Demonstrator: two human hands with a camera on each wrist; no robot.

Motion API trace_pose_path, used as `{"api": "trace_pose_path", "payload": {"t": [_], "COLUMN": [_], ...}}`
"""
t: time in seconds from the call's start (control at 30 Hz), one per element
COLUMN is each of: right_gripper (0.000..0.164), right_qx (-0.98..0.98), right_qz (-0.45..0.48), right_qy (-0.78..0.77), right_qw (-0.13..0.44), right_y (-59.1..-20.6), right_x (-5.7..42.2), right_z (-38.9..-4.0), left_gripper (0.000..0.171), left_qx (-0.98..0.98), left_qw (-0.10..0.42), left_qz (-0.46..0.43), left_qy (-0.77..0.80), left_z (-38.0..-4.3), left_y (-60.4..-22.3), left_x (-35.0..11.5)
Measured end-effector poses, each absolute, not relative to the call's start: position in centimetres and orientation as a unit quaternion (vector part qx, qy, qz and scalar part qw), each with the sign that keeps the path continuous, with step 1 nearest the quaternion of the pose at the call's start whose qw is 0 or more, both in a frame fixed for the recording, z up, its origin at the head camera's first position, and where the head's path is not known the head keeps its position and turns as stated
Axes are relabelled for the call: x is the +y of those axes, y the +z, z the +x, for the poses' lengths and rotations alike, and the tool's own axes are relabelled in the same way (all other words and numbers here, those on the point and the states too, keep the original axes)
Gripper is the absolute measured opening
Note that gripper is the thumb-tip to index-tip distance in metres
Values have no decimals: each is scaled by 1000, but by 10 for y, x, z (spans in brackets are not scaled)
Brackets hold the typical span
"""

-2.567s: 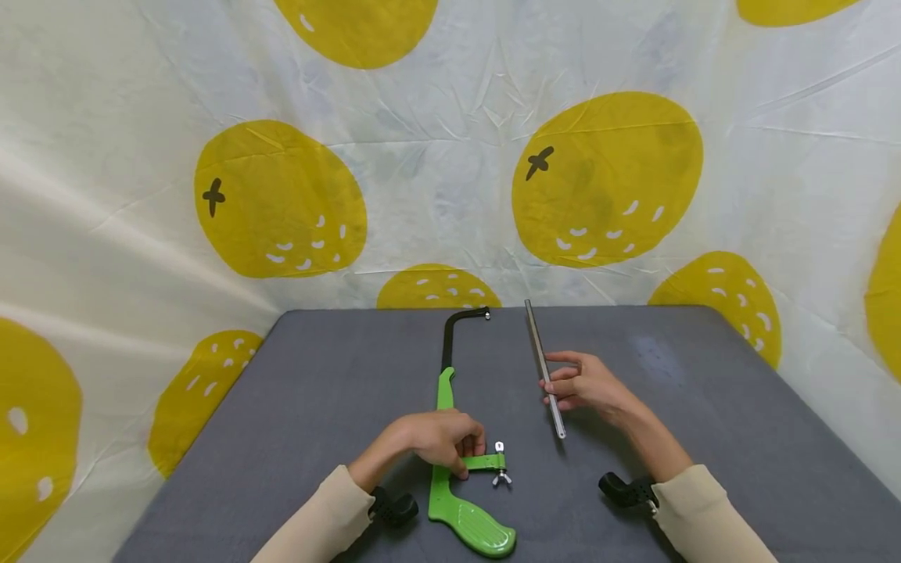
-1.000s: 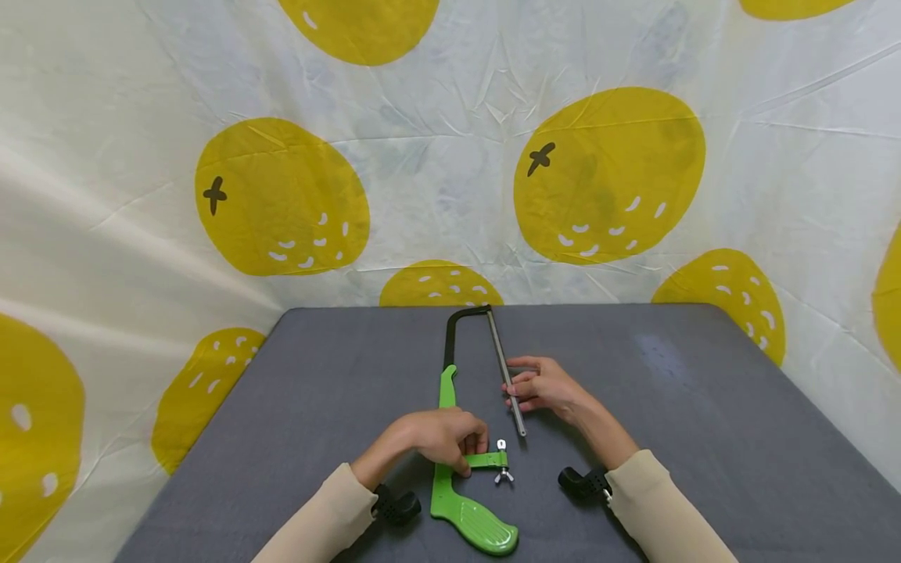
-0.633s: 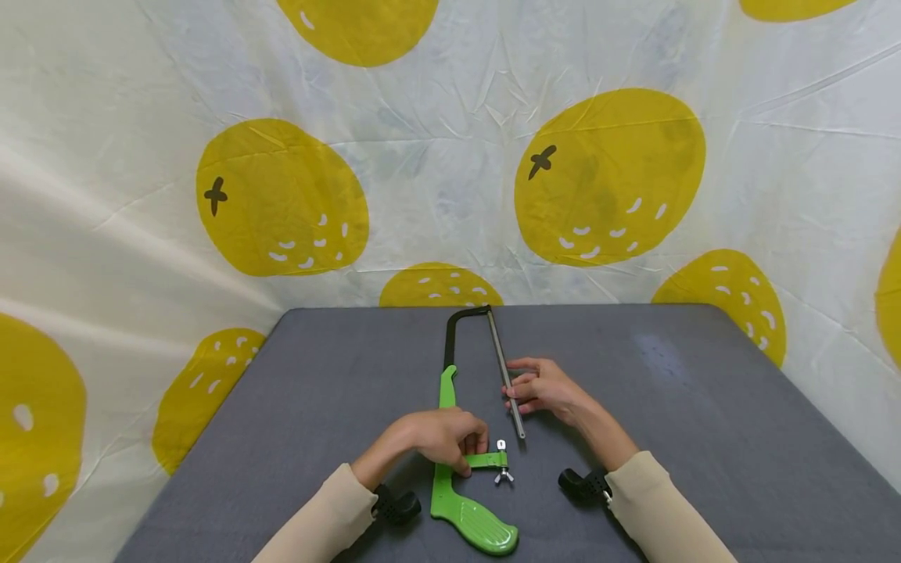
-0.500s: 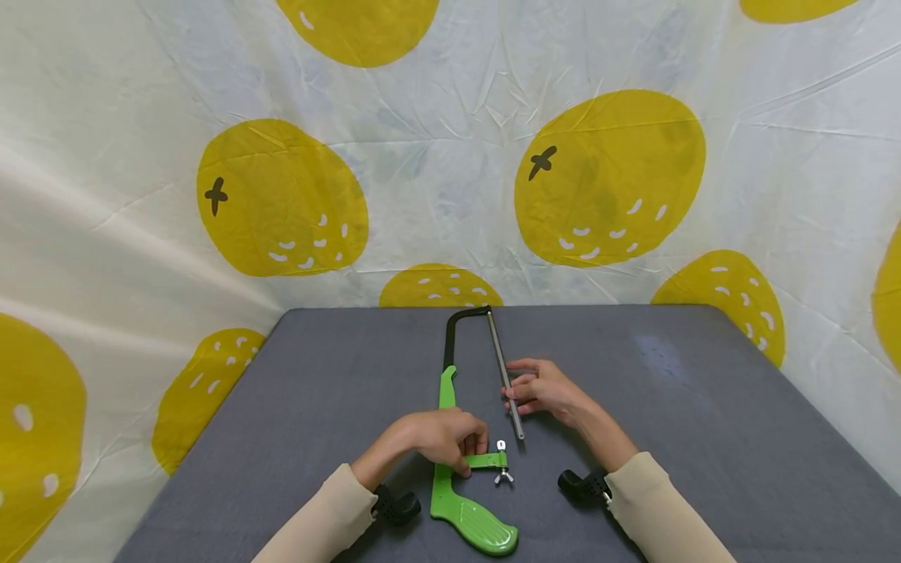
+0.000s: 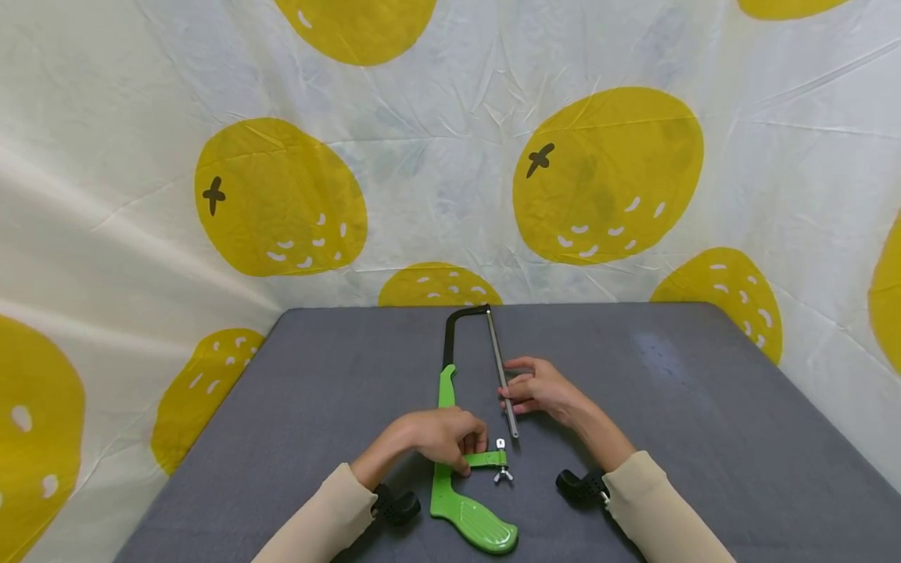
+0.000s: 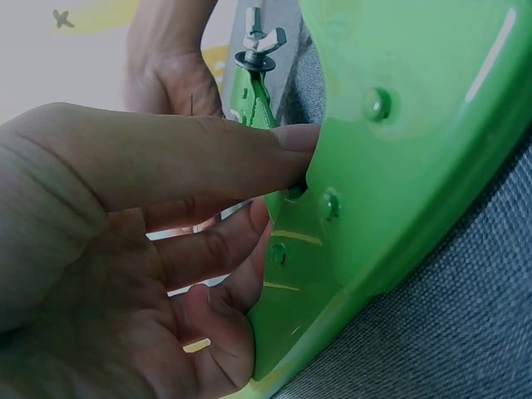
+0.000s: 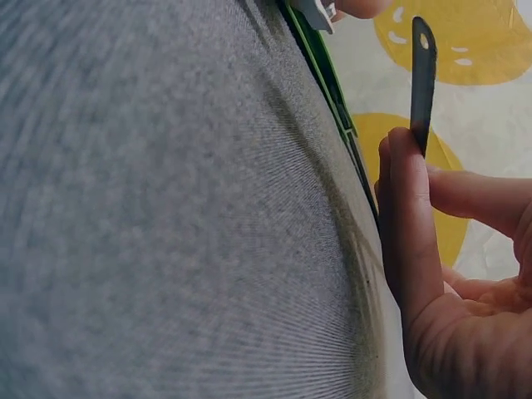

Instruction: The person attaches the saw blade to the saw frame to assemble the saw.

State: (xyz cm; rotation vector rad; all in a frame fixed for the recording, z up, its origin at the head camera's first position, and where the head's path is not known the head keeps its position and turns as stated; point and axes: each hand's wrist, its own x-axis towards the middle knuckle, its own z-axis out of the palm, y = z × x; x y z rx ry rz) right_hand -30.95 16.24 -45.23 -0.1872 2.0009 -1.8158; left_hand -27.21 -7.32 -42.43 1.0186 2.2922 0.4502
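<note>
Between fingers and thumb of the right hand, a blade is pinched; by the left hand, the green hacksaw is gripped. The blade's far end is brought to the black arm; its near end is held apart from the wing nut. The grey table is backed by patterned cloth.

Soft light glints on the green handle.

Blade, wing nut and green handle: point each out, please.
Blade (image 7: 423, 90), right wrist view: flat face below its end hole.
Wing nut (image 6: 266, 43), left wrist view: near its middle.
Green handle (image 5: 482, 525), head view: middle of the ribbed grip.
</note>
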Motion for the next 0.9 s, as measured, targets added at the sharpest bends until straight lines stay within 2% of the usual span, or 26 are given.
{"api": "trace_pose_path", "payload": {"t": [0.53, 0.9], "right_gripper": [82, 83], "right_qx": [723, 724], "right_qz": [-93, -89], "right_qy": [-627, -628], "right_qw": [273, 271], "right_y": [-453, -456], "right_x": [159, 156], "right_z": [-303, -302], "left_gripper": [23, 22], "left_qx": [860, 860], "left_qw": [290, 284], "left_qz": [383, 388], "left_qy": [172, 171], "left_z": [-272, -273], "left_y": [-423, -426], "left_x": [-72, -73]}}
